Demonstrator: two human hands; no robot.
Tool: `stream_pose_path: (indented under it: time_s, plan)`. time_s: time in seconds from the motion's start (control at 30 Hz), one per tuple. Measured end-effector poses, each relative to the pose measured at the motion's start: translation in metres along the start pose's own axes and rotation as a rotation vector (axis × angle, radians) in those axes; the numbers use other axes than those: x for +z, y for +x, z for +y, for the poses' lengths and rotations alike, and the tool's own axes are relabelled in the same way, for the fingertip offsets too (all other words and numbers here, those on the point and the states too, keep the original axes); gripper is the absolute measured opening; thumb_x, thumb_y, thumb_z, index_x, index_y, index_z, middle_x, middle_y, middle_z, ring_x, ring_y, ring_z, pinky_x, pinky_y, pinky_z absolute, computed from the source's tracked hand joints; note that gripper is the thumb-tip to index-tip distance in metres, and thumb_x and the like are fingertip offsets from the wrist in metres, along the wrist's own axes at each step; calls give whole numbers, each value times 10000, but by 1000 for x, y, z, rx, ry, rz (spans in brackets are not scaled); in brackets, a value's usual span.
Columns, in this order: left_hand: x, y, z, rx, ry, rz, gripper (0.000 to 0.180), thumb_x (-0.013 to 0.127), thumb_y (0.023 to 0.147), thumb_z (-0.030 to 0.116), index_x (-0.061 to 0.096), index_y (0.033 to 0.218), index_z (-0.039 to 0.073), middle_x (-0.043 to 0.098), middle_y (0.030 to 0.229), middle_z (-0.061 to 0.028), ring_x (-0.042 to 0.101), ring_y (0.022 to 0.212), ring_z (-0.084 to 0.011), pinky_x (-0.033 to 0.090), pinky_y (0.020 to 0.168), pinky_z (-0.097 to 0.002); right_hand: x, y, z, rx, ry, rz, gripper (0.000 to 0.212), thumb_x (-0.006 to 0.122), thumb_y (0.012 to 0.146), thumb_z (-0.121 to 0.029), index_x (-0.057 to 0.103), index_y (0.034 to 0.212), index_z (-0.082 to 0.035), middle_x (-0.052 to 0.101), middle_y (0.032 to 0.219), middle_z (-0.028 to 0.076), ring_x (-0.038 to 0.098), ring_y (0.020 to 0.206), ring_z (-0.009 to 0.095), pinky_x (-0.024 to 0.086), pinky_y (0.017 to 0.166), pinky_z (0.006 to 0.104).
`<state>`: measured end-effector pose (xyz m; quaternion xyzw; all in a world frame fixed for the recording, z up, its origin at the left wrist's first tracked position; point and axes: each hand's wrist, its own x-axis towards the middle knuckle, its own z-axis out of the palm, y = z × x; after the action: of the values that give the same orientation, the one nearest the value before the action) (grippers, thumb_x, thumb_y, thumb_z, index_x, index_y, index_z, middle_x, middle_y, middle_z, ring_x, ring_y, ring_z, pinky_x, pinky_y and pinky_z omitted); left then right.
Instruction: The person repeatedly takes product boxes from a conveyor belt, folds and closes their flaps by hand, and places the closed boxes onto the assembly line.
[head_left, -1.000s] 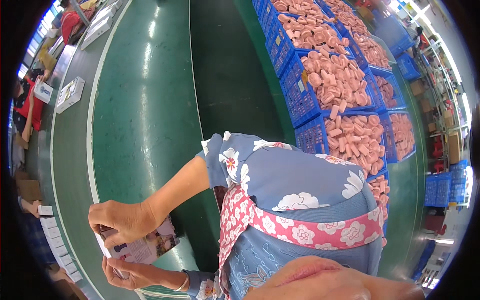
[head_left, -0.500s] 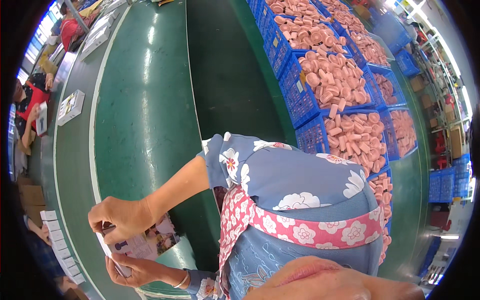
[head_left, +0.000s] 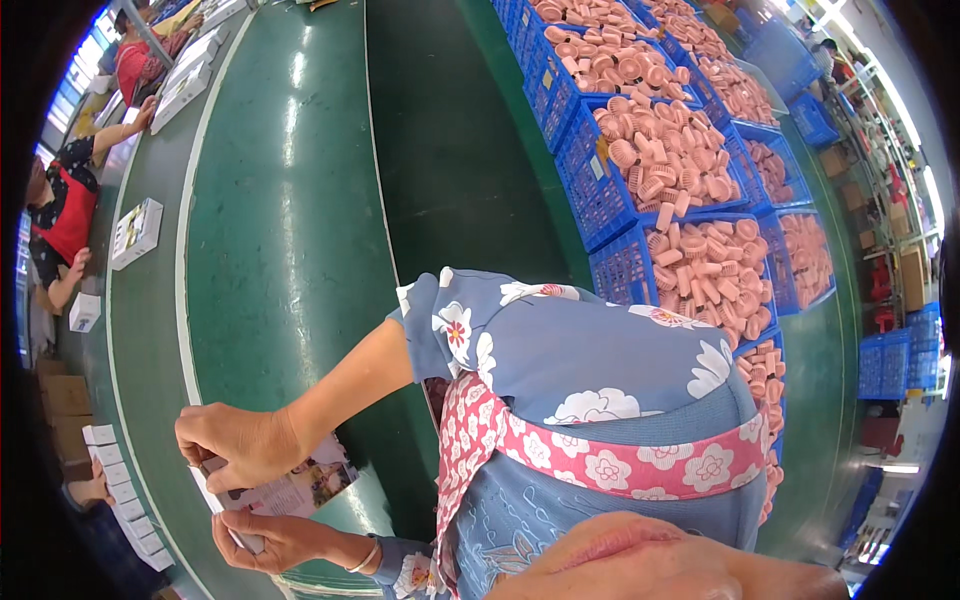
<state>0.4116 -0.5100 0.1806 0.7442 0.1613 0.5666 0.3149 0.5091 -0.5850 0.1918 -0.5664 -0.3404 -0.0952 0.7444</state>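
Note:
A printed carton [head_left: 322,474] with coloured pictures lies on the green bench in front of me, partly hidden under my hands. My right hand [head_left: 238,445], the upper one in view, is bent over its far end, with thumb and fingers closed on a pale edge. Just below, my left hand [head_left: 270,540], with a bracelet at the wrist, closes its thumb and fingers on a grey-white part at the carton's near corner. Much of what the fingers grip is covered by the hands.
A dark belt [head_left: 150,330] beyond the bench carries a white printed box [head_left: 137,232]. Across it, a person in a red apron [head_left: 68,225] stands near a small white box [head_left: 85,312]; another hand [head_left: 92,487] touches stacked white boxes [head_left: 124,492]. Behind me, blue crates [head_left: 578,165] hold pink plastic parts [head_left: 665,150].
Across the belt, the person has set a white box down and stretched an arm toward the row of boxes. My right hand has shifted slightly over the carton; my left hand barely moved.

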Motion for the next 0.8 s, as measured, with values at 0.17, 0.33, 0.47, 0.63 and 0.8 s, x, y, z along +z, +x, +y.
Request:
stream_pose_path:
  time_s: [0.17, 0.33, 0.47, 0.63, 0.8]
  plan:
    - [3, 9, -6, 208, 87, 23, 221, 607, 919, 213, 693, 944, 12, 644, 997, -78, 601, 934, -207, 503, 814, -337, -12, 10, 1, -13, 45, -100, 261, 747, 608, -94, 538, 741, -14, 570, 769, 121, 573, 713, 247, 474, 623, 331]
    - [13, 13, 6, 178, 118, -37, 211, 562, 948, 194, 669, 987, 16, 605, 1059, -86, 589, 977, -202, 506, 820, -318, -17, 17, 0, 64, 53, -160, 275, 747, 603, -96, 536, 761, -15, 546, 777, 114, 547, 733, 270, 460, 645, 352]
    - [14, 15, -9, 306, 5, -80, 152, 576, 931, 124, 669, 997, 23, 594, 1052, -90, 589, 963, -192, 529, 767, -292, -14, 13, 1, -26, 24, -58, 264, 727, 629, -92, 531, 791, -21, 539, 777, 102, 546, 753, 282, 453, 656, 362]
    - [15, 20, -19, 262, -105, -205, 121, 621, 890, 54, 664, 990, 1, 593, 1048, -102, 585, 934, -195, 520, 773, -311, -11, 18, 31, -395, -241, -37, 213, 717, 665, -122, 551, 780, -54, 561, 806, 83, 544, 828, 277, 445, 733, 387]
    - [5, 33, -29, 423, -50, -327, 124, 633, 880, 50, 642, 990, -7, 586, 1052, -102, 567, 978, -189, 517, 816, -295, -10, 21, 41, -639, -251, -172, 193, 731, 677, -185, 618, 791, -77, 615, 879, 60, 558, 924, 277, 441, 823, 381]
